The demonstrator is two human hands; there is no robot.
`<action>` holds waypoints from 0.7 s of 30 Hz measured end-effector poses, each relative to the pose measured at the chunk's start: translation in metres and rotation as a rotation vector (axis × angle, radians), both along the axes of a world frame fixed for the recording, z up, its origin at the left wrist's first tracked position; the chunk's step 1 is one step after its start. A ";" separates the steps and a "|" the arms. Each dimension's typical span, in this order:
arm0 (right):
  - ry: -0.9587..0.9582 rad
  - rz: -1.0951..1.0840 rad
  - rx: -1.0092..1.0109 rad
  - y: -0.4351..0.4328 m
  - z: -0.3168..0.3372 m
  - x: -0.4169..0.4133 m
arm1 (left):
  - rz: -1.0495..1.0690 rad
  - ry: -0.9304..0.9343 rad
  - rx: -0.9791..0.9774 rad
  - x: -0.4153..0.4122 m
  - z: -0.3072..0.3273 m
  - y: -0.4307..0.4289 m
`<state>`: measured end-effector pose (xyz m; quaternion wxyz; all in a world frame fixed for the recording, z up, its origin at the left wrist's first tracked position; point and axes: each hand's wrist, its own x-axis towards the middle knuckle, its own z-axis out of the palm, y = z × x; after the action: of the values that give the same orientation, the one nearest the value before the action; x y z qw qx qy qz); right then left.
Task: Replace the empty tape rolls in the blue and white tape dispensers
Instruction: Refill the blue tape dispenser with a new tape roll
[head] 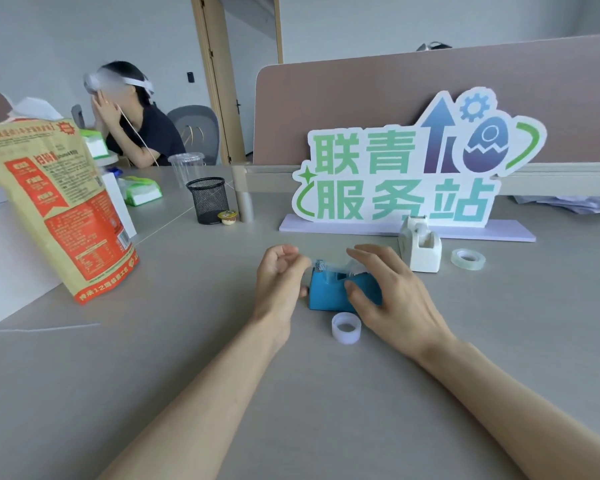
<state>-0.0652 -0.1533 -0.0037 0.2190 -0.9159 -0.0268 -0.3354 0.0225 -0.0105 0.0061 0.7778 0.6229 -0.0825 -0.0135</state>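
The blue tape dispenser (329, 294) stands on the grey desk between my hands. My right hand (392, 292) rests over its right side, fingers on the body and the roll. My left hand (281, 278) pinches the end of the clear tape strip (326, 265), which stretches across the dispenser's top. An empty whitish core ring (346, 328) lies just in front of the blue dispenser. The white tape dispenser (420, 245) stands behind and to the right, with a clear tape roll (468, 259) lying flat beside it.
A standing sign with green characters (406, 174) backs the work area. A tan and red bag (59, 209) stands at the left, a black mesh cup (208, 200) and small round tub (227, 216) behind. Another person sits at the far left. The desk (187, 375) lies under my forearms.
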 end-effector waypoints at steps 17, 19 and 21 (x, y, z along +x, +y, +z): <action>-0.007 -0.008 0.032 -0.001 0.000 0.000 | 0.186 0.048 -0.054 0.005 -0.002 0.003; -0.004 -0.011 0.035 -0.001 0.000 0.001 | 0.211 0.018 -0.015 0.003 -0.003 0.002; -0.004 -0.014 0.045 -0.001 0.000 0.001 | 0.225 -0.010 0.031 0.003 -0.003 0.001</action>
<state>-0.0646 -0.1542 -0.0038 0.2372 -0.9101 -0.0133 -0.3394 0.0255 -0.0095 0.0032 0.7642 0.6403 -0.0157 0.0759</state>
